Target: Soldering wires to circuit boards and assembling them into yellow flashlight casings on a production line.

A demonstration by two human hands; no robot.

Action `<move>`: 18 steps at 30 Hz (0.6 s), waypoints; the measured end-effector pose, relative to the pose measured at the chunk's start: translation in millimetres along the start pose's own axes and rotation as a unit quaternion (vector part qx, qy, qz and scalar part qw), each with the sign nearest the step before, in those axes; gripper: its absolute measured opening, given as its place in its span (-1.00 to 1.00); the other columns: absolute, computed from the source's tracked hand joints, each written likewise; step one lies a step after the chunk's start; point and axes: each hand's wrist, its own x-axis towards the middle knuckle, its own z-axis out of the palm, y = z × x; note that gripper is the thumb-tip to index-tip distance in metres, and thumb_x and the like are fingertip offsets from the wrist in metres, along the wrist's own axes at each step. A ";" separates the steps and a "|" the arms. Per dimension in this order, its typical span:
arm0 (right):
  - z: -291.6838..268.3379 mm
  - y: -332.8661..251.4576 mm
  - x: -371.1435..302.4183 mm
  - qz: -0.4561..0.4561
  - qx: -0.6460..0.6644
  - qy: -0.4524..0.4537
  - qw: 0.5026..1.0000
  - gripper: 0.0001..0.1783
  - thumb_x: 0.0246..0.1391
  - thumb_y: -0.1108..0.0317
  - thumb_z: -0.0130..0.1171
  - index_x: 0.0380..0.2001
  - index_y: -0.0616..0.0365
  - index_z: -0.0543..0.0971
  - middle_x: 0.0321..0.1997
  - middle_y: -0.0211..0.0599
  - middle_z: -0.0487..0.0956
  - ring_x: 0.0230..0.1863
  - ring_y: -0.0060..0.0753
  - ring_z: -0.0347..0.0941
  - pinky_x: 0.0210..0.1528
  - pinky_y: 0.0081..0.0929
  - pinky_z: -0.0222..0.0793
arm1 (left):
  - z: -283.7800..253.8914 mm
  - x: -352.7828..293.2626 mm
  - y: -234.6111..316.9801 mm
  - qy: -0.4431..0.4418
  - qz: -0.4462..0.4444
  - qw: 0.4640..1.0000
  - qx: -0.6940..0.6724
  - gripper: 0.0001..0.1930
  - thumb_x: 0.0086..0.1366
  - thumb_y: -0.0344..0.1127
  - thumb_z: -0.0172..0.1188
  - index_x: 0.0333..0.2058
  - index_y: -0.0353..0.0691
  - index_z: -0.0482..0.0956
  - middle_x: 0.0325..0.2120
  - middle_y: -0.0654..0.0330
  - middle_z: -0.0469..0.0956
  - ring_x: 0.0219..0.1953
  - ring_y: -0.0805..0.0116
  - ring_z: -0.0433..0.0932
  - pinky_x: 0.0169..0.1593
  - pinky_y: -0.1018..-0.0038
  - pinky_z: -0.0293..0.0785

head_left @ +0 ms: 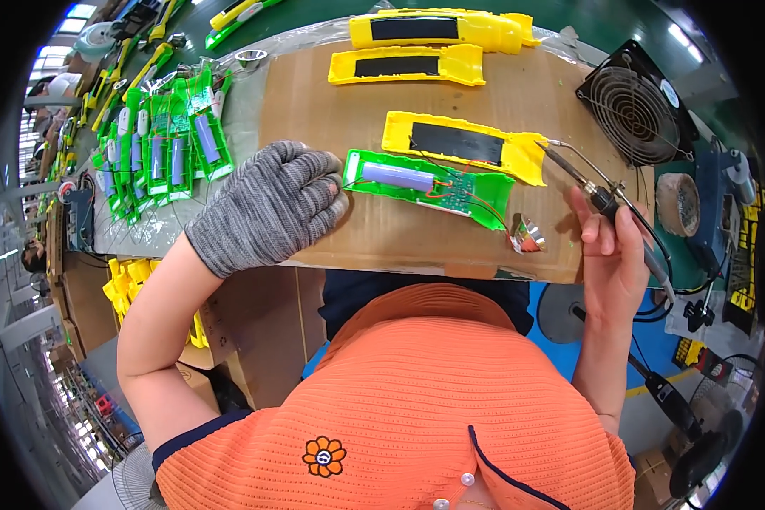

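A grey knitted glove covers my left hand (272, 208), its fingers curled at the left end of a green half-shell (493, 208). What lies within those fingers is hidden. Inside the shell sit a purple cylindrical battery (397, 177), a small circuit board (459, 189) and red wires, which lead to a shiny reflector (529, 235). My bare right hand (616, 246) is closed round a soldering iron (603, 202) with a thin metal feed tube along it. Its tip points up-left, at the right end of a yellow half-shell (523, 159) with a black panel, just behind the green one.
Two more yellow shells (476, 68) lie at the back of the cardboard sheet (314, 93). Green shells with batteries (178, 157) are piled at left. A black fan (633, 102), a round pot (678, 204) and the iron's dark cable (654, 234) are at right.
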 end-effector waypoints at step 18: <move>12.4 6.7 -26.7 0.036 -0.024 -0.052 0.998 -0.85 0.22 0.47 0.08 -0.24 0.15 0.32 -0.64 -0.39 0.37 -0.61 -0.38 0.45 0.11 -0.15 0.49 | 10.9 76.4 22.8 0.190 -0.160 0.884 -0.396 -0.86 0.16 -0.32 0.34 -0.30 -0.17 0.68 -0.37 0.15 0.60 -0.30 0.11 0.57 -0.19 0.27 0.52</move>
